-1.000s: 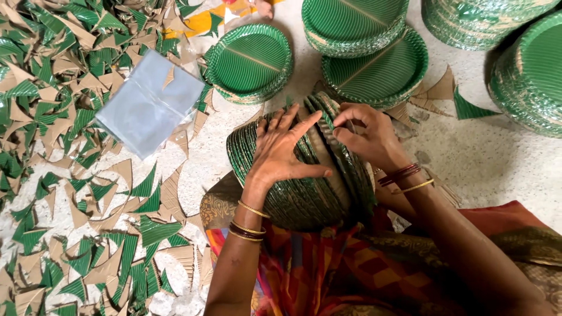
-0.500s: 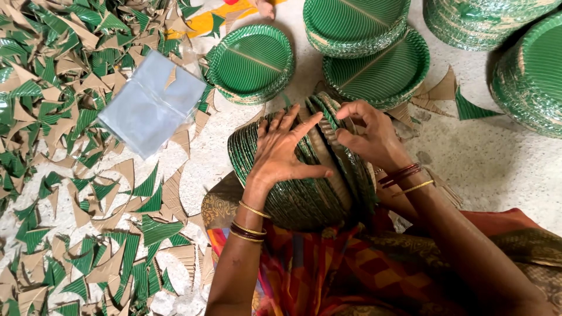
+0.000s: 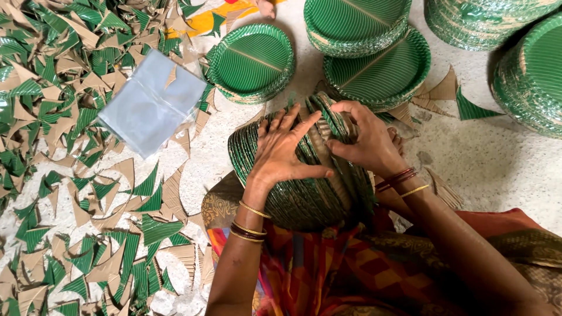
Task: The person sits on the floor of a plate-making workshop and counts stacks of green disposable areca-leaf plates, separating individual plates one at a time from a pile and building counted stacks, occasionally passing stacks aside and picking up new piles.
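Green paper plates, ribbed and leaf-patterned with scalloped rims, make up a thick stack held on edge (image 3: 298, 175) on the person's lap, above a patterned orange-red cloth (image 3: 351, 269). Left hand (image 3: 287, 153) lies spread over the top of this stack, fingers splayed open and flat, thumb pressed along the plate backs, which show brown card. Right hand (image 3: 366, 140) curls over the far-right part of the stack, fingers bent and pinching a few plate rims apart from the rest. Bangles (image 3: 249, 225) sit on the left wrist, thin red and gold ones on the right. On the pale speckled floor (image 3: 497, 158) lie further stacks, face up: one small stack (image 3: 252, 61) just beyond the hands, a taller stack (image 3: 354, 23) overlapping a lower one (image 3: 380, 70), and two more stacks at the upper right edge (image 3: 533, 76). Each holds only nested plates. A clear plastic bag (image 3: 149, 105), flat and glossy, rests on a litter of triangular green-and-brown card offcuts (image 3: 64, 175) covering the floor to the left.
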